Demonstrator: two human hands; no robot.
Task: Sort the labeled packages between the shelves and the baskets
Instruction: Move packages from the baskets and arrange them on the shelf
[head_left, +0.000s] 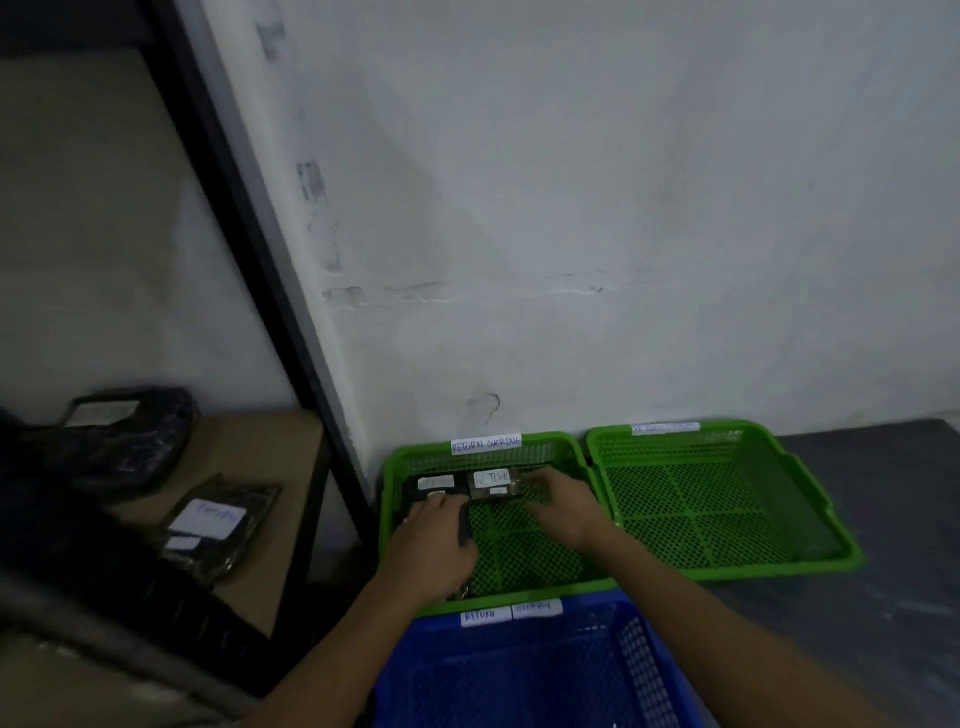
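On the floor stands a green basket (387, 525) labelled "RETURN OVERDUE", with two labeled packages at its back. A dark package (434, 483) with a white label lies on the left; my left hand (434, 543) lies over its near part and grips it. A brownish package (492, 482) marked "RETURN" lies beside it on the right. My right hand (563, 512) pinches its right edge between fingers and thumb. On the shelf board (270, 467) to the left lie a package with a white label (221, 525) and a dark wrapped package (130, 441).
A second green basket (810, 499) stands to the right with nothing in it. A blue basket (519, 675) with "RETURN" and "OVERDUE" tags sits nearest me. The black shelf post (260, 260) slants beside the white wall. Dark floor (883, 597) lies on the right.
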